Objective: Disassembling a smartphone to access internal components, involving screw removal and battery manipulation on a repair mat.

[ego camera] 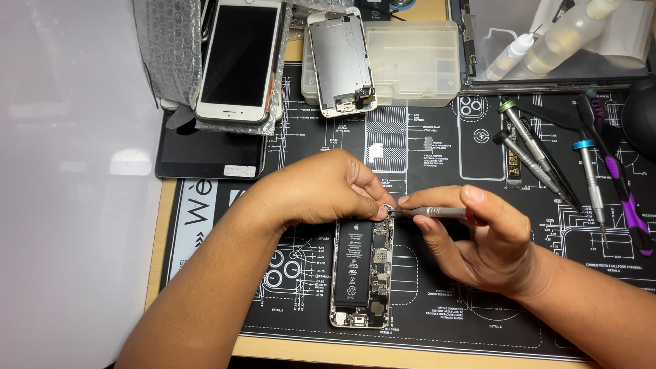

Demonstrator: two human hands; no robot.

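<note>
Near the middle of the black repair mat [437, 321] on the bench lies our opened phone [362, 273]. Our left hand [321, 195] pinches its far edge; our right hand [478, 239] pinches a grey screwdriver [430, 212], best kept steady and square on the far corner.

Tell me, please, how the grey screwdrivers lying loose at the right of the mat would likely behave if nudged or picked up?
The screwdrivers have round metal barrels, so a nudge would probably roll them across the mat. Their thin shafts look stiff, not floppy. The smooth metal may feel slippery, and the fine tips look easy to damage if dropped.
</note>
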